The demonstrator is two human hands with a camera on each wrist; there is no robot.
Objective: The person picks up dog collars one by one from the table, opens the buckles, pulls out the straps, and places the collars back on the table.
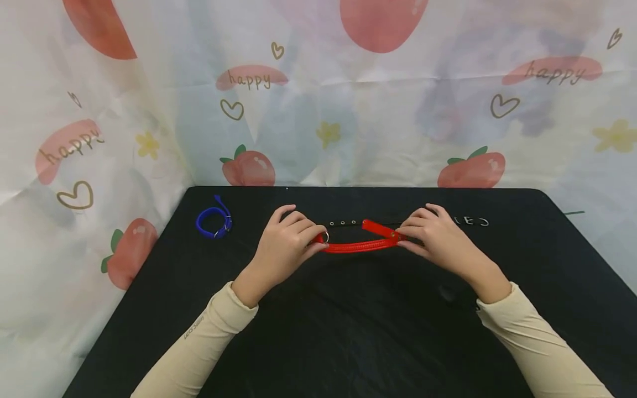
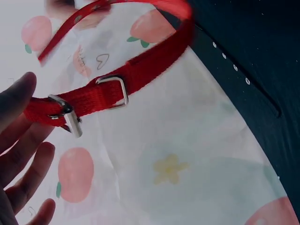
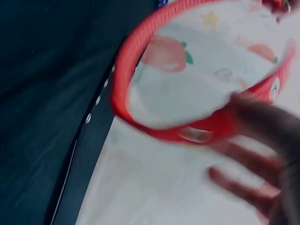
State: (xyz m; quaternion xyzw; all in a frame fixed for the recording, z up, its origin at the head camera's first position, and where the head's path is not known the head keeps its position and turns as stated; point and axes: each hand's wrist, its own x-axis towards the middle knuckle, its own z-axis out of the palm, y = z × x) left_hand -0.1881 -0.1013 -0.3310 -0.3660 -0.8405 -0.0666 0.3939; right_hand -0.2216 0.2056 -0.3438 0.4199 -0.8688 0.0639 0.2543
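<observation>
A red pet collar (image 1: 358, 247) is held stretched between both hands, bowed above the black table. My left hand (image 1: 285, 244) pinches its buckle end; in the left wrist view the silver buckle (image 2: 70, 117) and a D-shaped metal ring (image 2: 124, 89) stand out by the thumb. At the other side my right hand (image 1: 443, 237) pinches the strap near its eyelets, the free tip pointing back to the left. The right wrist view, blurred, shows thumb and fingers on the red strap (image 3: 161, 135) between two metal eyelets.
A blue collar (image 1: 211, 209), fastened into a loop, lies at the table's back left. Behind the hands a black strap (image 1: 343, 224) with several eyelets is laid out, its metal fittings (image 1: 468, 221) to the right. A printed cloth (image 1: 323, 99) hangs behind the table (image 1: 348, 331).
</observation>
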